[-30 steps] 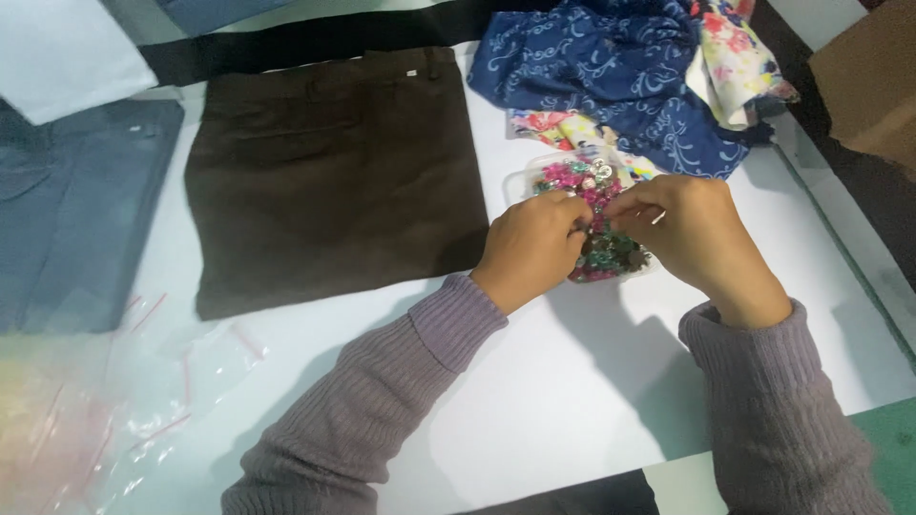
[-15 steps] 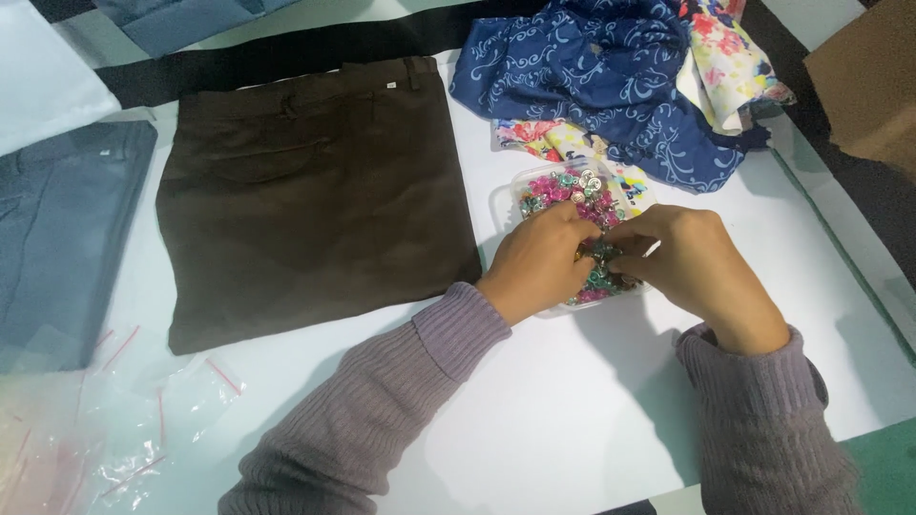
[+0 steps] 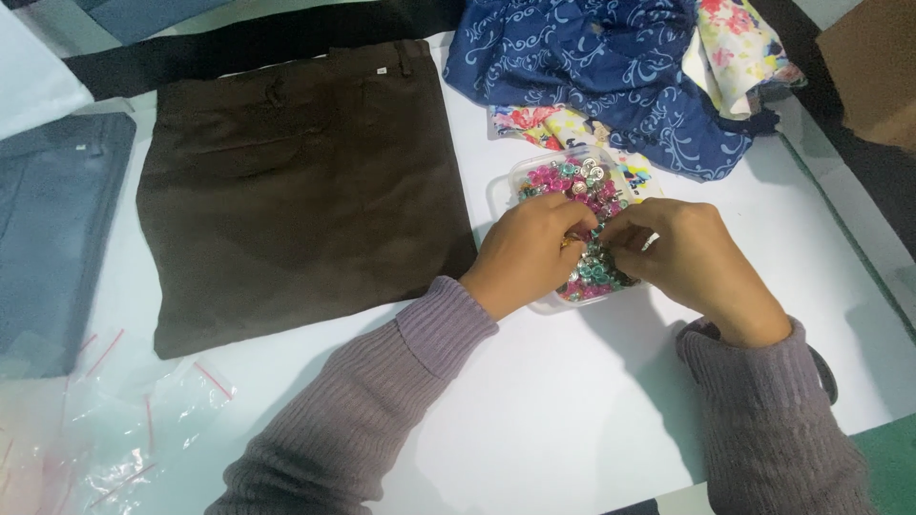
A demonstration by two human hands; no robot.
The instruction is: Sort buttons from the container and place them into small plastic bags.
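Observation:
A clear plastic box (image 3: 506, 186) full of small pink, teal and silver pieces (image 3: 572, 181) sits on the white table, right of folded brown trousers (image 3: 296, 181). My left hand (image 3: 530, 253) and my right hand (image 3: 687, 262) both reach into the box from the near side. Their fingertips meet over the pile, pinched on a small piece that the fingers mostly hide. Both sleeves are grey-purple knit.
A heap of blue patterned cloth (image 3: 611, 67) and floral cloth (image 3: 739, 43) lies just behind the box. Folded blue jeans (image 3: 48, 219) lie at the left. Clear zip bags (image 3: 105, 429) with red strips are at the near left. A brown cardboard box (image 3: 873, 67) is at the far right.
Both hands stay at the box, fingers working among the small pieces. The view has shifted a little, so more of the box's far end shows.

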